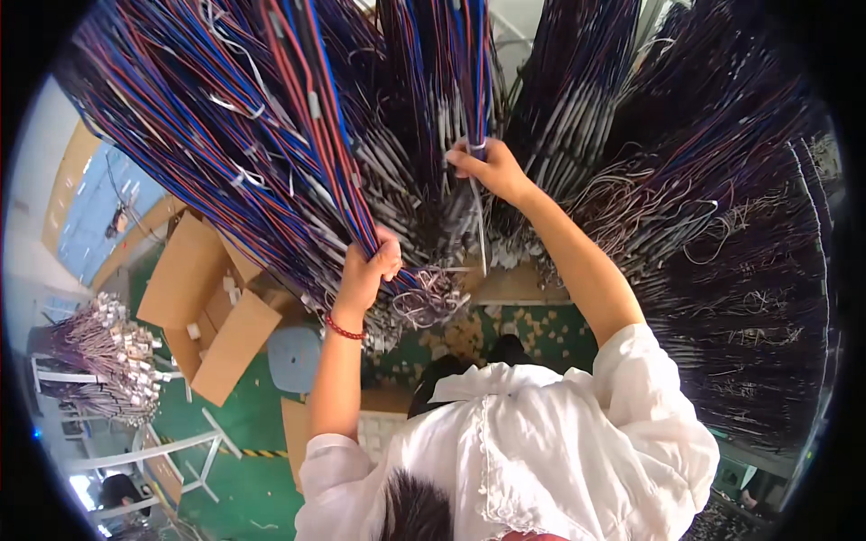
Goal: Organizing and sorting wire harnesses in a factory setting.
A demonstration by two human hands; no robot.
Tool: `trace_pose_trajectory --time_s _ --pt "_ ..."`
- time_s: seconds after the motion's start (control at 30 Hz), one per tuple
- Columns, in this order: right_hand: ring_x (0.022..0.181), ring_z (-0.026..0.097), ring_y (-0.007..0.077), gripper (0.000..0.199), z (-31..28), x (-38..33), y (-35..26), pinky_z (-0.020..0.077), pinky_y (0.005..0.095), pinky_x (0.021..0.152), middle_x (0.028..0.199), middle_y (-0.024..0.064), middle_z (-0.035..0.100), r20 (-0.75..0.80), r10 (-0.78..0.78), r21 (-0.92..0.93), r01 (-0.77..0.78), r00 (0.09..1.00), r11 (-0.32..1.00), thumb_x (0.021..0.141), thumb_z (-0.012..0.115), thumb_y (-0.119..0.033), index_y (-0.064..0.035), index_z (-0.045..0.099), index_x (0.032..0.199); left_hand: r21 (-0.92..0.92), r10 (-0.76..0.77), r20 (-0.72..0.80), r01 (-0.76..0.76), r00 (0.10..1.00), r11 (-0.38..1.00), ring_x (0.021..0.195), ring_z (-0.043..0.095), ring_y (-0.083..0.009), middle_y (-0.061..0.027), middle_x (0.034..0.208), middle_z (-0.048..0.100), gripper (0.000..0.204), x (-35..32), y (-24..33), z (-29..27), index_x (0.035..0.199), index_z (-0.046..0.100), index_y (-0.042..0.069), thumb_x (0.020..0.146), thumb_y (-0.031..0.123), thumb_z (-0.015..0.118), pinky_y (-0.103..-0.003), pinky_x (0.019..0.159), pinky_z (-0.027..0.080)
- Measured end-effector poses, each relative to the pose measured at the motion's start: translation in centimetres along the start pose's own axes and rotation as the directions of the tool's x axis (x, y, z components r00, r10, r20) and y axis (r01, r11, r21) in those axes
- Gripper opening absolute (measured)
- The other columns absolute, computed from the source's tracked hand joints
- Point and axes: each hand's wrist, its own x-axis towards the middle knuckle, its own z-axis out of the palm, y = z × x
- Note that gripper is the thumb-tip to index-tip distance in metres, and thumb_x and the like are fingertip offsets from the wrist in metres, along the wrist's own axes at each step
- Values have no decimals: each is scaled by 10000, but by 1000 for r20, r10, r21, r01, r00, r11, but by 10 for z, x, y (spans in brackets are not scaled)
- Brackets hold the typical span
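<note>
My left hand point(368, 272), with a red beaded bracelet at the wrist, is closed around a bundle of red, blue and black wires point(327, 135). The wires run up and away, and their tangled, coiled ends point(433, 299) stick out beyond the fist. Farther off and to the right, my right hand point(490, 171) grips a second, narrower wire bundle point(475, 90). A pale band shows around that bundle at the fingers. Below this hand hangs a thin whitish strip point(481, 230); whether the fingers hold it I cannot tell.
Dense hanging wire bundles with grey sleeves point(577, 126) surround my hands. More dark wires point(740, 298) fill the right side. To the left are an open cardboard box point(239, 347), a blue stool point(293, 359) and a rack of wires point(104, 361). Scraps litter the green floor point(541, 334).
</note>
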Motion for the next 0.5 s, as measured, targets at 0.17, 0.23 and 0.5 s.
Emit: trace_pose_trajectory --time_s 0.17,0.23,0.5 --pt "565 495 61 287 -26 7 13 399 228 551 620 -21 532 -108 127 -62 -134 986 989 805 706 -312 -49 590 791 99 14 -135 -1 991 995 551 492 -103 -28 667 504 204 -23 -51 30 761 494 30 883 159 594 -251 513 413" --pt "604 525 80 293 -32 11 9 420 252 602 669 4 554 21 93 -12 -92 995 996 788 724 -305 -43 591 801 51 -91 15 90 996 995 533 497 -96 -35 661 510 208 -38 -47 53 723 493 38 885 142 571 -229 498 401" --pt "649 564 108 145 -60 1 104 446 273 624 699 26 601 151 115 -70 -105 982 992 768 642 -181 -40 614 755 35 -213 -66 216 975 976 585 496 -101 -56 690 561 168 -101 -90 76 762 490 51 888 133 564 -228 539 392"
